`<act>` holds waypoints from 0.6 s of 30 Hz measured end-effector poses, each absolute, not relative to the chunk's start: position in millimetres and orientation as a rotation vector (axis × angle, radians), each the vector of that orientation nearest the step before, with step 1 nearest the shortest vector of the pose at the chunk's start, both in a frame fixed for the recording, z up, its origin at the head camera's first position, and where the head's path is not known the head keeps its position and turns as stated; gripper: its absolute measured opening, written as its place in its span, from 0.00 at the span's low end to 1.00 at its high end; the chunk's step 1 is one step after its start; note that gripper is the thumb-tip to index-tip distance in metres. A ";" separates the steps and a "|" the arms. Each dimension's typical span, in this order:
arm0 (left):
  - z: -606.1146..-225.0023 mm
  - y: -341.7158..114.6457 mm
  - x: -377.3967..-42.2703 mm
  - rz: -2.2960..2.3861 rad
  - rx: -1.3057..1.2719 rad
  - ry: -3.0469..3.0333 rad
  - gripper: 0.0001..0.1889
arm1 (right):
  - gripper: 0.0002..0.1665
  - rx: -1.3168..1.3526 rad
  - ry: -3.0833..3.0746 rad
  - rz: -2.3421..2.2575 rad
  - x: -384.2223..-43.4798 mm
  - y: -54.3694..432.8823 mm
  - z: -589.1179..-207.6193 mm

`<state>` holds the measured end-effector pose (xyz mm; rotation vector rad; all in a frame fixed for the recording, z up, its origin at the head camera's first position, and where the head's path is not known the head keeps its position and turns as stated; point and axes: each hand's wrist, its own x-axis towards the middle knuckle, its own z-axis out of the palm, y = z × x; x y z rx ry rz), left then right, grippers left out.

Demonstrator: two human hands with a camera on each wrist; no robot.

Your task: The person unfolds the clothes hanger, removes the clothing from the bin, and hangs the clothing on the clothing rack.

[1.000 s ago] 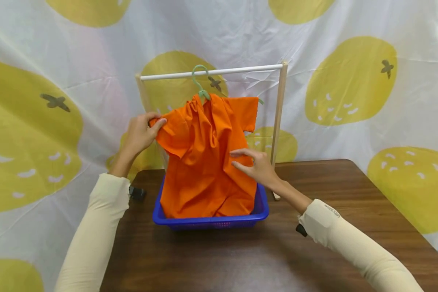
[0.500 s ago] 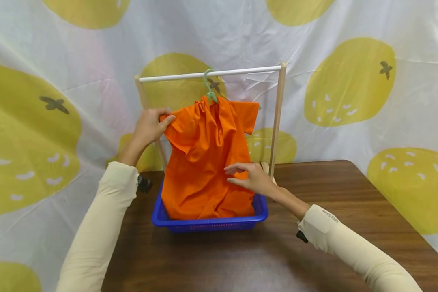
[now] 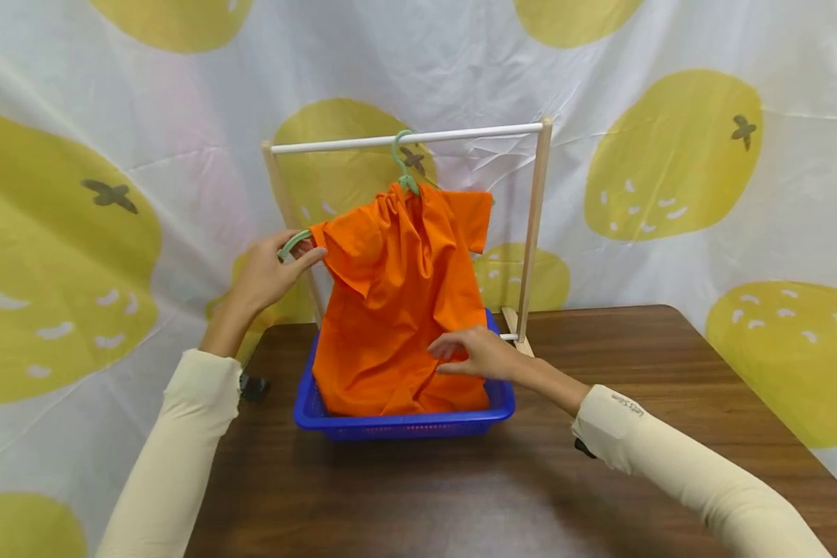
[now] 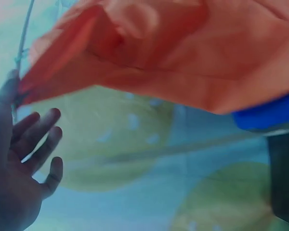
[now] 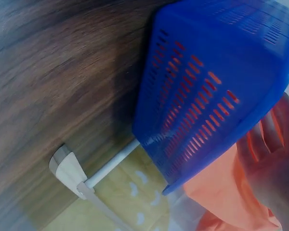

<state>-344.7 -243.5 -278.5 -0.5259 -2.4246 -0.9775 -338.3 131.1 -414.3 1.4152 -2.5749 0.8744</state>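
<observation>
An orange short-sleeved shirt [image 3: 397,310] is draped on a green clothes hanger [image 3: 294,243], whose hook overlaps the white rod of a small garment rack. Its lower part sits in a blue basket [image 3: 404,425]. My left hand [image 3: 261,271] is at the left sleeve, where the bare hanger end sticks out between thumb and fingers. In the left wrist view the fingers [image 4: 41,137] of that hand are spread apart below the sleeve tip. Low in front of the shirt, my right hand [image 3: 484,355] has loosely bent fingers with nothing between them.
The rack's wooden right post [image 3: 534,225] stands behind the basket on a brown table [image 3: 614,364]. Behind it hangs a white curtain [image 3: 474,70] with large yellow fruit shapes. The right wrist view shows the basket's slotted wall [image 5: 183,110] and a rack foot [image 5: 67,171].
The hanger and shirt have shifted right along the rod. My left hand has loosened from the sleeve and dropped slightly, exposing the green hanger end. My right hand has moved down toward the basket.
</observation>
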 end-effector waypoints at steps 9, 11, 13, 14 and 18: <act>-342.5 -277.7 -326.8 -0.903 -0.618 -2.466 0.26 | 0.21 1.555 -2.651 0.783 -341.6 134.1 -421.9; -357.1 -283.1 -323.2 -0.899 -0.616 -2.527 0.29 | 0.25 1.606 -2.674 0.748 -342.5 133.7 -421.6; -371.2 -288.3 -320.8 -0.895 -0.625 -2.594 0.33 | 0.30 1.663 -2.698 0.679 -343.7 132.3 -420.5; -378.7 -290.9 -320.3 -0.898 -0.641 -2.620 0.35 | 0.34 1.692 -2.709 0.630 -344.7 131.1 -420.4; -406.2 -299.9 -319.0 -0.907 -0.741 -2.726 0.38 | 0.50 1.786 -2.751 0.373 -348.5 122.7 -423.6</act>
